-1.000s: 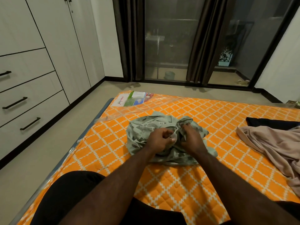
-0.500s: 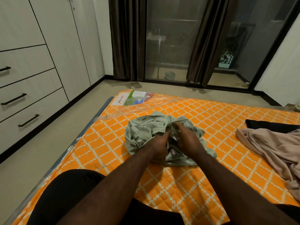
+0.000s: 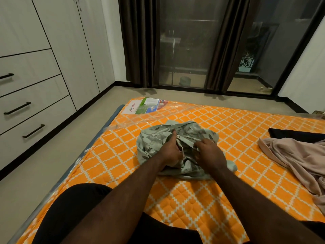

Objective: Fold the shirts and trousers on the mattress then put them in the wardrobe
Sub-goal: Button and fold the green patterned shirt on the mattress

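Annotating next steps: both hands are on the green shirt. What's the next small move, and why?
Probably draw the left hand and right hand apart to spread the green shirt flat on the mattress: it lies in a crumpled heap, and both hands grip fabric near its middle.

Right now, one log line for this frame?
stage: pre-fold | left hand: grips green patterned shirt | right hand: pinches same shirt | shirt: crumpled on orange mattress | beige garment: unfolded, right side
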`<state>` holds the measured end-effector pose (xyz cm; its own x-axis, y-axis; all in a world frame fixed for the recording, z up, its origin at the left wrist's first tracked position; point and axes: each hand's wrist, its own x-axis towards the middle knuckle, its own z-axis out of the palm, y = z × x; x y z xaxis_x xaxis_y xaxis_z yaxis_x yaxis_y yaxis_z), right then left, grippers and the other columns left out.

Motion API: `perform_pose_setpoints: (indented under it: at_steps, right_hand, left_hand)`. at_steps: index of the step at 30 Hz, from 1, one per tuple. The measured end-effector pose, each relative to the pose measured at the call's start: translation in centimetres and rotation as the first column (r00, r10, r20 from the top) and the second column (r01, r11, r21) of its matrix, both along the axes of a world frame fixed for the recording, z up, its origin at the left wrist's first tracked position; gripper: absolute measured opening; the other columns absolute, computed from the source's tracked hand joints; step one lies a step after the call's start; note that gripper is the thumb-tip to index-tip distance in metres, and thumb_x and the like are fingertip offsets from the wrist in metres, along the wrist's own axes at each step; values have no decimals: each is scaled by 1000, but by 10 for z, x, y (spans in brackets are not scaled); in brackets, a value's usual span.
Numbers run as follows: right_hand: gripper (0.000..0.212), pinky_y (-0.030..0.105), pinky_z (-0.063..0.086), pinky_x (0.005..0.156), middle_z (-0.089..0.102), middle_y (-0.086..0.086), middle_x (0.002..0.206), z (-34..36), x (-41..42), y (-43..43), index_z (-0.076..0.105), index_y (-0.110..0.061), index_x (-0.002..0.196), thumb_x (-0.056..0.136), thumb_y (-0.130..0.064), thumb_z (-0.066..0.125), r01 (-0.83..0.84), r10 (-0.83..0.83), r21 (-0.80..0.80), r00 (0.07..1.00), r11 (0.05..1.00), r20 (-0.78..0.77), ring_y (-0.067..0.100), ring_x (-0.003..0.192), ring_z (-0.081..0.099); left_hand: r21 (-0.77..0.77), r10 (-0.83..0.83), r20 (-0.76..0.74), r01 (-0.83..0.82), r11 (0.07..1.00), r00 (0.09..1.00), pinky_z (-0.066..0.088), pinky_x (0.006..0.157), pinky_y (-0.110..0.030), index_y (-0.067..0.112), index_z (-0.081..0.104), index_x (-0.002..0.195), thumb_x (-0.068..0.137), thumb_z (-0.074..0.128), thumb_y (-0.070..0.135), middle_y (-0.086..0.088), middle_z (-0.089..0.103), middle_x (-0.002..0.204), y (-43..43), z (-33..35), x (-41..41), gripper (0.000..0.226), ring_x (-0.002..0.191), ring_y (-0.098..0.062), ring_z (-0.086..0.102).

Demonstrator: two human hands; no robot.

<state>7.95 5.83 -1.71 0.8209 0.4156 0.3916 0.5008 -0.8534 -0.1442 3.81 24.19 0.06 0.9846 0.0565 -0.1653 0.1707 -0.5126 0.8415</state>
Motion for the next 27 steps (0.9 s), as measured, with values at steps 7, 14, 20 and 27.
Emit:
perform_pose_setpoints:
  at_steps: [7,14,20,27]
  right_hand:
    - [14,31,34,53,51,0,74,11,-1,11,61,-14,76,90,-14,62,3,5,146,998,989,-57,21,70,49]
    - [20,27,48,59,74,4,80,23,5,18,76,-13,103,84,-17,75,72,59,359,939,931,-340,19,71,67]
    - [4,31,51,56,71,-2,66,29,2,16,81,-13,84,85,-14,77,167,74,517,908,840,-413,13,59,65]
    - [5,30,52,52,72,1,66,31,0,12,76,-15,80,79,-12,79,258,130,622,851,739,-508,16,58,66]
  left_hand:
    - [-420,37,-4,-35,907,999,52,61,-25,33,-3,161,84,74,-8,-8,66,72,10,-6,3,116,67,-14,63]
    - [-430,78,138,-11,903,987,60,75,-33,19,73,118,90,72,1,-15,75,98,4,-3,0,33,86,-25,72]
    - [-390,97,154,-30,920,983,58,79,-40,16,79,104,91,69,0,-5,77,87,3,-3,-3,23,86,-27,72]
    - [-237,93,106,-66,969,990,45,55,-25,22,82,89,88,71,6,-3,75,82,-1,-5,-2,19,58,-11,57]
